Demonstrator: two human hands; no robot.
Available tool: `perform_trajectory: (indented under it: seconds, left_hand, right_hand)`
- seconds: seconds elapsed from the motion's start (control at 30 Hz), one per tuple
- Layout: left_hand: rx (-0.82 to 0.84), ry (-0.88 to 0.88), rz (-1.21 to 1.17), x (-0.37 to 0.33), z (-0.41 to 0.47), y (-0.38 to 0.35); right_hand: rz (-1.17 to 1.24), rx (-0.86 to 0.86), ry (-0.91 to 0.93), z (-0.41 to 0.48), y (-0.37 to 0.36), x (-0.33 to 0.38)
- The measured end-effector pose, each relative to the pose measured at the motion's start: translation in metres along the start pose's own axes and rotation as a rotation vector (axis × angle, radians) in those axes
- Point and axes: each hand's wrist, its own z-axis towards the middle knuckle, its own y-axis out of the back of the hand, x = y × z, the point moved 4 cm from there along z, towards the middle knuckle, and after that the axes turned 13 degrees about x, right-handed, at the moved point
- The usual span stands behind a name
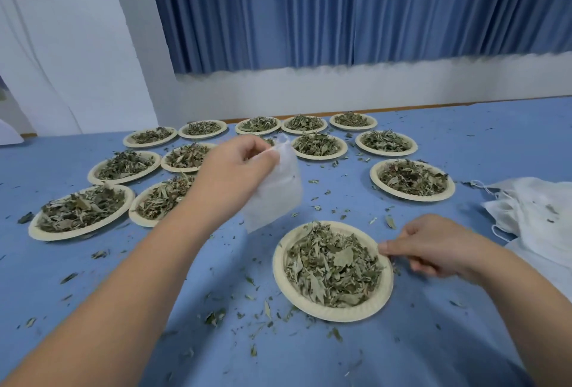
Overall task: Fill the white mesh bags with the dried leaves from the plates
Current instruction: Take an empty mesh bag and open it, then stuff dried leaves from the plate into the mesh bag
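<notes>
I see the left hand [235, 170] held up over the surface [418, 340], arm stretched out. It pinches the top of a hanging bag [275, 191]. The right hand [433, 247] curls at the right rim of the near plate [278, 266] of leaves [331, 262]. I cannot tell if it grips.

Left hand [238, 167] pinches mesh bag [275, 188]; right hand [433, 247] grips plate [332, 312] rim.

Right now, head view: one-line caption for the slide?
Left hand holds a white mesh bag; right hand meets the rim of the nearest plate of dried leaves on the blue table.
</notes>
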Motion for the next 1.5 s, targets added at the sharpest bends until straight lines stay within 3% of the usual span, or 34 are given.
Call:
perform_trajectory:
  seconds: [0.1,0.23,0.3,0.37,0.5,0.57,0.77,0.9,0.97,1.13,1.3,1.5]
  left_hand:
    - [0.015,-0.109,0.086,-0.014,0.013,-0.022]
    - [0.000,-0.247,0.191,-0.027,0.035,-0.044]
    - [-0.036,-0.252,0.134,-0.027,0.046,-0.053]
    - [-0.062,-0.169,-0.086,-0.017,0.054,-0.063]
    - [0.052,0.133,-0.696,0.017,0.057,-0.092]
    - [0.100,0.218,-0.880,0.027,0.054,-0.103]
    - [0.177,0.262,-0.912,0.049,0.046,-0.099]
    - [0.177,0.307,-1.099,0.054,0.046,-0.098]
    - [0.218,0.304,-1.101,0.054,0.046,-0.102]
    - [0.311,0.318,-0.748,0.052,0.046,-0.093]
    - [0.425,0.281,0.381,0.044,0.052,-0.062]
    - [0.419,-0.155,0.612,0.018,0.047,-0.074]
  right_hand:
    - [-0.055,-0.138,0.115,-0.002,0.013,0.019]
    - [0.097,-0.193,0.477,-0.002,0.016,0.067]
    - [0.137,-0.210,0.612,0.005,0.012,0.087]
    - [0.076,-0.252,0.684,0.015,0.007,0.101]
    - [-0.223,-0.309,0.675,0.040,-0.003,0.104]
    - [-0.359,-0.391,0.624,0.049,-0.003,0.096]
    - [-0.500,-0.599,0.688,0.047,0.012,0.080]
    - [-0.459,-0.405,0.679,0.048,-0.001,0.078]
    - [-0.502,-0.408,0.662,0.051,-0.010,0.079]
    - [-0.516,-0.692,0.741,0.045,-0.007,0.080]
    - [-0.513,-0.641,0.707,0.043,0.003,0.069]
    - [-0.587,-0.606,0.740,0.041,-0.003,0.072]
